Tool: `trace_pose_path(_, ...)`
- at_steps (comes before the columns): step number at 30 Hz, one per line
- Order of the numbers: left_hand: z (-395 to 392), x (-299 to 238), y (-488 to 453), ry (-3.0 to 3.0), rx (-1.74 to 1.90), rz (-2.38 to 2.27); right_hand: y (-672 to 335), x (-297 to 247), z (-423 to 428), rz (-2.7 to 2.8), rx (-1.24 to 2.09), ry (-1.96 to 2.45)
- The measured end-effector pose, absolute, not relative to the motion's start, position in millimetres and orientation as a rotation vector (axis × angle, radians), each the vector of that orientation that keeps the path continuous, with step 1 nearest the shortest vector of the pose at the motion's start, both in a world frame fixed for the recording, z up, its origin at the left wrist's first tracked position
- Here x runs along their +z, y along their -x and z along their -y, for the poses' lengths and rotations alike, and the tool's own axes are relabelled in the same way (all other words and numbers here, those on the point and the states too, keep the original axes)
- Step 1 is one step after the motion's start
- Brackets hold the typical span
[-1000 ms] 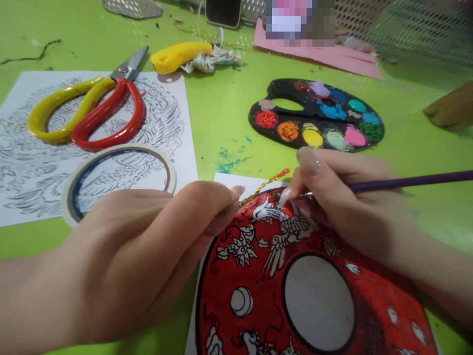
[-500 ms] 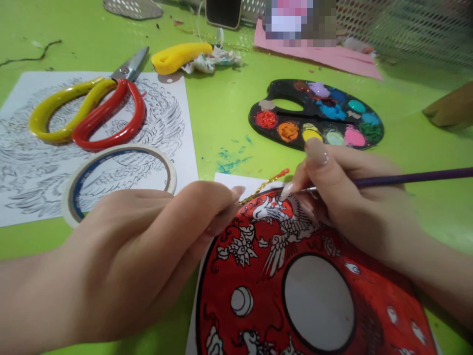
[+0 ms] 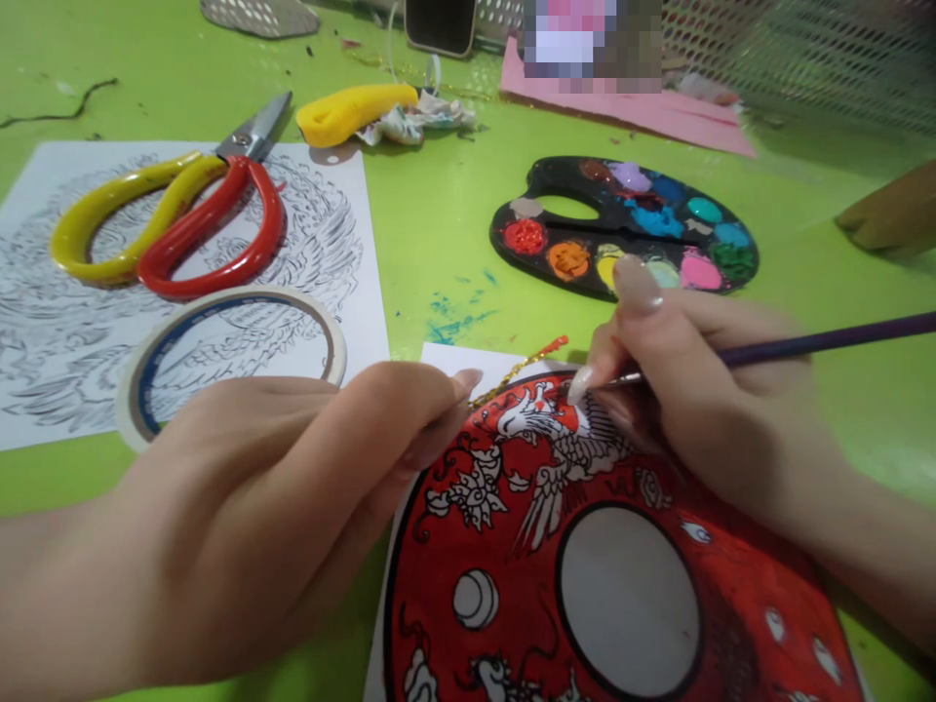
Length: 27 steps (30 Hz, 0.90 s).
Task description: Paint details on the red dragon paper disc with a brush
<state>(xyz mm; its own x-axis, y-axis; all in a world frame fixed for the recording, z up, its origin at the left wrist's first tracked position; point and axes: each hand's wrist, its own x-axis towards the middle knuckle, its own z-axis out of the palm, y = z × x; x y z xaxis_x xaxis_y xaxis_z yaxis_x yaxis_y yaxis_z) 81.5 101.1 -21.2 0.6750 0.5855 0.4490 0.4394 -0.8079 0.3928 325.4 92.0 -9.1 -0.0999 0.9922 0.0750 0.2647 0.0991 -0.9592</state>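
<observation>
In my right hand (image 3: pixel 702 390) is a thin paintbrush (image 3: pixel 826 341) with a dark purple handle, gripped close to its metal end. The bristles meet the upper edge of a round red painted picture (image 3: pixel 526 556), beside a white bird figure with black outlines. My left hand (image 3: pixel 292 507) is closed in a pinch at the picture's upper left edge. A gold twisted cord (image 3: pixel 523 369) with a red tip comes out from its fingertips. Its other fingers are hidden beneath the hand. A grey circle (image 3: pixel 630 600) fills the picture's middle.
A black paint palette (image 3: pixel 621 230) with several colours lies beyond my right hand. Scissors (image 3: pixel 212 210) and a tape roll (image 3: pixel 132 390) rest on a line drawing (image 3: pixel 366 263) at left. Behind are a yellow-handled object (image 3: pixel 355 110), pink paper (image 3: pixel 629 112) and a mesh basket (image 3: pixel 804 58).
My right hand has shifted slightly to the right, and the brush handle slopes up a little more. My left hand stays in nearly the same place.
</observation>
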Motion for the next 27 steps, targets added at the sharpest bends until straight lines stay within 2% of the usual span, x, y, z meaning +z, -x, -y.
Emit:
trace_pose_path(7,-102.2,-18.5,-85.0,-2.69,0.736,-0.815,-329.3,-10.6,-91.9,1.721,0.978,1.33)
trace_pose_path(22,-104.6,-16.8,-84.2,-2.712,0.749,-0.8,-329.5,-9.9,-92.4,1.705,0.954,1.314)
trace_pose_path(27,-104.6,-15.5,-84.5,-2.697,0.753,-0.797,-328.5,-10.8,-91.8,1.838,0.825,1.378)
